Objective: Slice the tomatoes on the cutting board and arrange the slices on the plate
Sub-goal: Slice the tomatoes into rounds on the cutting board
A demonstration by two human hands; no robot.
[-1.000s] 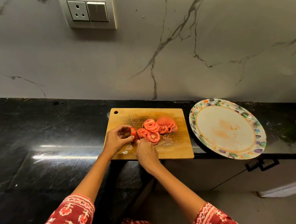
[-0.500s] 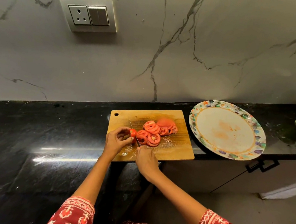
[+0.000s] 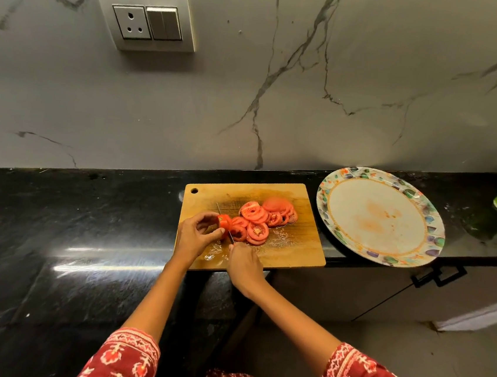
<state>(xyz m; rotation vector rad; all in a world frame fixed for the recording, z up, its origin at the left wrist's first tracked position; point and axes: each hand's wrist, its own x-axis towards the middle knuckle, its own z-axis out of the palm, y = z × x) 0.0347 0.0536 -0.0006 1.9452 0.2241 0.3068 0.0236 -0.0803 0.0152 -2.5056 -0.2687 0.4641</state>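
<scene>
While left hand [image 3: 195, 234] pinches tomato [image 3: 224, 222], right hand [image 3: 243, 267] grips knife [image 3: 224, 222].

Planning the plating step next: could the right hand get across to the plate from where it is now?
Probably yes. The right hand grips the knife at the cutting board, and the plate lies just to its right with nothing between them. It would likely put the knife down first.
</scene>
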